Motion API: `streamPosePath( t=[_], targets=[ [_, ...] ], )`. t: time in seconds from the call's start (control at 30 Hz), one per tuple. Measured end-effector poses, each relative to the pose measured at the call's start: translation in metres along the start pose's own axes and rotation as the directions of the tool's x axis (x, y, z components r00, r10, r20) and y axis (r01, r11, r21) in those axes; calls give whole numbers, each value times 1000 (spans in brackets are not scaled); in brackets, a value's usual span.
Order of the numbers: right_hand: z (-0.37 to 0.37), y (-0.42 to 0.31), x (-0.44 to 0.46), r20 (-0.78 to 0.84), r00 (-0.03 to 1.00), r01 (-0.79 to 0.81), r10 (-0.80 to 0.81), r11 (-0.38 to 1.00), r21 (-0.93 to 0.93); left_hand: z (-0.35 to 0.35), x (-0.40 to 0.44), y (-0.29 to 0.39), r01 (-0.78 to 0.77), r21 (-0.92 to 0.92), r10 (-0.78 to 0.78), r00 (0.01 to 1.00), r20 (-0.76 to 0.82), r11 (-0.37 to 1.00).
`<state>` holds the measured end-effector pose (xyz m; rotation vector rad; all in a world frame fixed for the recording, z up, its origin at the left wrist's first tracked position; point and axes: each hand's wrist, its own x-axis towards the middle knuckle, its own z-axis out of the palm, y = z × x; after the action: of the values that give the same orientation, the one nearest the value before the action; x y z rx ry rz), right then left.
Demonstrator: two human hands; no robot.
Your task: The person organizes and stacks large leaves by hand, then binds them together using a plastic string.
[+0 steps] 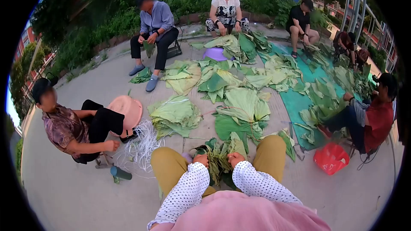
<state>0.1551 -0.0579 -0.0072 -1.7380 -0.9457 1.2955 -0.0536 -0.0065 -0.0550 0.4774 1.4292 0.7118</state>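
Between my knees is a thick bundle of large green leaves [219, 162], its folded edges facing up. My left hand [201, 159] is closed on the near left side of this bundle. On the opposite side my right hand [235, 158] grips it too, fingers curled inward. The fingertips and the lower part of the bundle are partly hidden. Just beyond my hands lies a leaf stack [242, 111] on the ground, and a flatter leaf pile [175, 114] sits to its left.
White plastic strips [143, 147] lie at left near a pink basin [125, 112] and a dark bottle [120, 173]. A red plastic bag [331, 159] is at right. Leaves spread over a green tarp [295, 111]. A purple basin [215, 54] stands farther back. Several people sit around.
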Motion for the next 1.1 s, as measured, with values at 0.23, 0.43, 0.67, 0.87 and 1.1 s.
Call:
streamPosePath(
  t=[0.23, 0.43, 0.67, 0.87, 1.1],
  targets=[
    [-1, -1, 0, 34, 999, -17, 17, 1000, -5, -13, -17, 6, 39, 165, -48, 998, 50, 985],
    [3, 3, 3, 135, 989, -45, 53, 997, -60, -13, -9, 7, 88, 123, -97, 993, 67, 988],
    [13, -1, 2, 124, 986, -107, 109, 994, -23, 23, -20, -1, -63, 342, 199, 904, -379, 938],
    [18, -15, 5, 167, 974, -151, 155, 988, -41, 4, 21, -23, -387, 347, 510, 750, -420, 854],
    [33, -4, 17, 214, 965, -159, 152, 987, 14, 31, -52, 19, -334, 192, 376, 887, -268, 923]
  ],
)
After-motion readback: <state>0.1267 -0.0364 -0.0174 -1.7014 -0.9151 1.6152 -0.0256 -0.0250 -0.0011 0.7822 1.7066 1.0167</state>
